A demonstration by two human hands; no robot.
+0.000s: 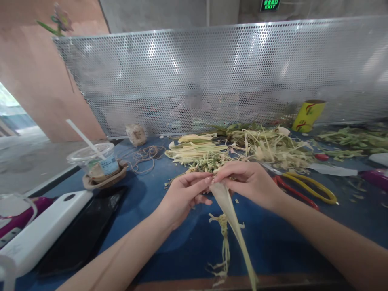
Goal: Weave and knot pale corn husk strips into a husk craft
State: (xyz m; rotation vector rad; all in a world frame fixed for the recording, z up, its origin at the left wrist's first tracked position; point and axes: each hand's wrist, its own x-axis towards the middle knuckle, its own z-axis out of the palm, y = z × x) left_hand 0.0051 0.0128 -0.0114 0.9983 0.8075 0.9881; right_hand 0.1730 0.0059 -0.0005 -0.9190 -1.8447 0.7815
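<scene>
Both hands meet over the middle of the blue table, pinching the upper end of a pale green corn husk strip (232, 218). My left hand (188, 194) grips its left edge between thumb and forefinger, the other fingers curled below. My right hand (247, 180) presses its thumb and fingers on the same end from the right. The strip hangs down toward the table's front edge. Behind it lies a small knotted husk piece (223, 232) with frayed tails. Just beyond the hands sit a small heap of dried plant bits (207, 161) and a stack of flat husks (194, 147).
Red- and yellow-handled scissors (312, 188) lie to the right, near a tangled husk pile (266, 145) and a yellow tube (308, 116). At left are a lidded plastic cup (100, 161), twine (147, 157), a white power bank (45, 230) and a black phone (85, 230). A perforated metal screen (136, 81) stands behind.
</scene>
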